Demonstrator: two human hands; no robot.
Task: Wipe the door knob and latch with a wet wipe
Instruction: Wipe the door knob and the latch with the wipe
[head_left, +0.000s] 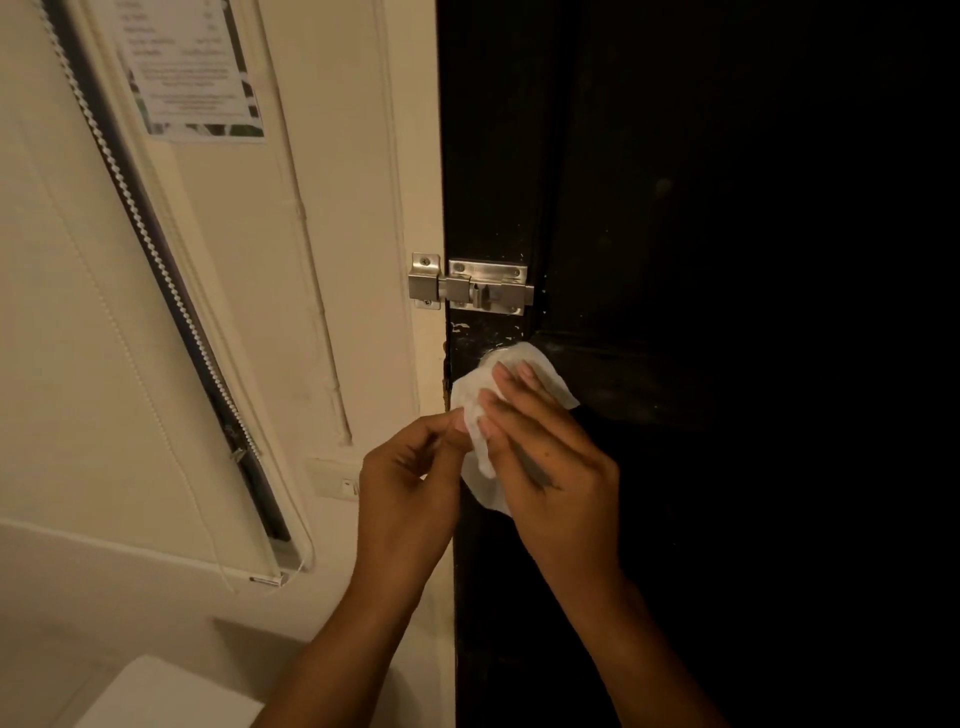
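With the right hand pressing the wet wipe over the hidden knob and the left hand pinching its edge, the wipe may bunch and skip the latch

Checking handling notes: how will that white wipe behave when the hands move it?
The wet wipe is probably floppy: it drapes and creases under the right hand. Likely light; the left hand pinches just its edge.

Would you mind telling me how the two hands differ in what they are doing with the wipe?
The right hand lies over the wipe with fingers fairly straight, pressing it towards the dark door; the left hand has curled fingers and pinches the wipe's lower edge. The right hand reaches higher, nearer the latch; the left hand sits lower. Both touch the wipe.
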